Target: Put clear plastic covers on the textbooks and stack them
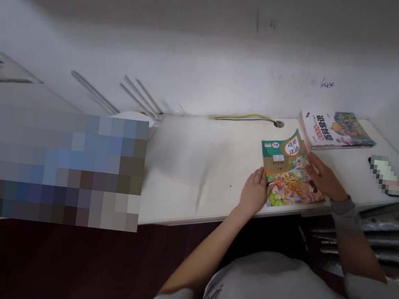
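A green-covered textbook (pixel 283 176) lies on a white desk (pixel 190 163) between the left hand (pixel 253 192) and right hand (pixel 324 178), both touching its side edges; whether either grips it cannot be told. A stack of books (pixel 334 131) lies beyond the right hand.

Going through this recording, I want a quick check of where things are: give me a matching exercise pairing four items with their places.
Column 1
1. Left hand
2. Right hand
3. Stack of books
4. Yellow cable

Column 2
A. Runs along the back of the white desk to a round grommet
B. On the right side of the green-covered textbook
C. At the desk's far right, behind the textbook
D. On the textbook's lower left edge

Pairs: 1-D, 2-B, 3-C, 4-A
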A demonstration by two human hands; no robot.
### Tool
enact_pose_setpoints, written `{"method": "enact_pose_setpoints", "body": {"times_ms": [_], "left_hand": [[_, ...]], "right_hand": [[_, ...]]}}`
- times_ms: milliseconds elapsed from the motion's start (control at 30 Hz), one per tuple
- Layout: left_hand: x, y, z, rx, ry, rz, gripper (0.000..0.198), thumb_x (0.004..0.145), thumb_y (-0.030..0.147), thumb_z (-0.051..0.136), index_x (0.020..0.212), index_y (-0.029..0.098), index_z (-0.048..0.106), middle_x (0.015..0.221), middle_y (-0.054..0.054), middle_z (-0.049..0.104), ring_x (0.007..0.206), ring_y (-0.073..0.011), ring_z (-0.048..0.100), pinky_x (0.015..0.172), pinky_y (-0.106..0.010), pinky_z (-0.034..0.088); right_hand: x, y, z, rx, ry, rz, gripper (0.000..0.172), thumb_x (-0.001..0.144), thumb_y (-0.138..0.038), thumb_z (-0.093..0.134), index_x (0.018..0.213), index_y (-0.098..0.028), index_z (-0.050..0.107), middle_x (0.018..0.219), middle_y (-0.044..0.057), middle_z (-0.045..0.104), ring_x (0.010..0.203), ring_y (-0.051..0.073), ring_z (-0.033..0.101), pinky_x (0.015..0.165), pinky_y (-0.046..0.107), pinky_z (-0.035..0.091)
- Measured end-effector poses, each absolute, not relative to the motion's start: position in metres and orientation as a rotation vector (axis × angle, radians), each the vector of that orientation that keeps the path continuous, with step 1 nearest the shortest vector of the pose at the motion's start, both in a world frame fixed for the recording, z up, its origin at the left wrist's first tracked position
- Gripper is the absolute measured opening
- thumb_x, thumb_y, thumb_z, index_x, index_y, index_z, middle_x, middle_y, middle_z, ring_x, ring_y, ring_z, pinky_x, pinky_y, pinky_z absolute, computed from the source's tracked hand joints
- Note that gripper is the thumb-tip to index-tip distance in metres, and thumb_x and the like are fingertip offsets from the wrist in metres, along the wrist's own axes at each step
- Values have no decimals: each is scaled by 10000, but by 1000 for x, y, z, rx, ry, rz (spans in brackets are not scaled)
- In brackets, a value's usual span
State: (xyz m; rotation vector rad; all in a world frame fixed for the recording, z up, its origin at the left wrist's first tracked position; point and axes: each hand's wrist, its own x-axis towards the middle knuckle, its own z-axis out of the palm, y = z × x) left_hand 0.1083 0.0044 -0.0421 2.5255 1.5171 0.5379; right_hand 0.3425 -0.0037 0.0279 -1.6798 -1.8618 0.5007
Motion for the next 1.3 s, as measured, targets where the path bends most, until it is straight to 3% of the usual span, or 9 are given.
{"method": "enact_pose_setpoints", "body": {"times_ms": [167,267,333,433,633,867,1100,1200,1300], "left_hand": [[90,3,-21,2452,1511,711,537,946,382,371,1378,65,399,1438,-219,405,1327,-272,401,1081,-427,349],[62,3,-13,2436,1765,641,514,932,364,405,1377,108,419,1456,-206,385,1376,-328,306,1100,-528,271],[42,3,-15,2372,1954,518,576,911,402,443,1402,107,383,1474,-227,340,1387,-370,258,1082,-579,256],[19,1,-26,2272,2037,379,634,897,443,459,1410,84,359,1458,-248,352,1370,-368,300,1071,-559,288],[10,-3,-37,2270,1967,469,431,939,313,387,1308,114,488,1408,-170,466,1341,-283,385,1089,-463,310],[13,-3,-32,2201,1941,563,394,949,216,315,1270,125,526,1374,-148,511,1311,-240,433,1065,-426,351],[30,-7,-35,2253,2005,435,505,938,352,367,1370,100,436,1452,-164,406,1363,-337,327,1093,-518,280],[31,-10,-37,2278,2027,387,528,941,384,354,1367,85,441,1456,-149,407,1367,-350,311,1103,-512,266],[30,-11,-37,2287,2055,364,525,946,386,342,1373,96,435,1458,-125,413,1364,-329,322,1115,-483,261]], "right_hand": [[305,11,53,-1189,-2125,689,541,915,-453,396,1413,-242,398,1457,37,428,1361,215,352,1129,426,287],[269,22,47,-1100,-2366,599,560,899,-409,448,1422,-219,383,1483,66,384,1400,231,267,1138,478,236],[245,27,38,-1118,-2508,457,560,893,-397,477,1407,-190,403,1492,98,363,1412,253,232,1136,515,202],[217,30,25,-1172,-2643,219,530,902,-380,477,1382,-160,433,1490,128,359,1411,275,230,1137,541,150],[193,29,13,-1268,-2706,-20,482,894,-325,499,1327,-113,489,1426,183,440,1365,320,318,1117,577,147],[194,27,9,-1302,-2692,26,466,903,-324,484,1318,-111,493,1398,181,475,1350,323,343,1110,587,149],[174,40,17,-1205,-2731,215,433,934,-280,397,1340,-145,466,1432,133,447,1350,260,352,1108,518,218],[181,81,26,-1415,-2571,142,462,912,-304,452,1350,-155,448,1485,159,354,1382,300,280,1090,531,230],[194,125,29,-1757,-2373,140,622,863,-416,536,1392,-132,374,1504,206,277,1388,362,224,1070,571,224]]}}
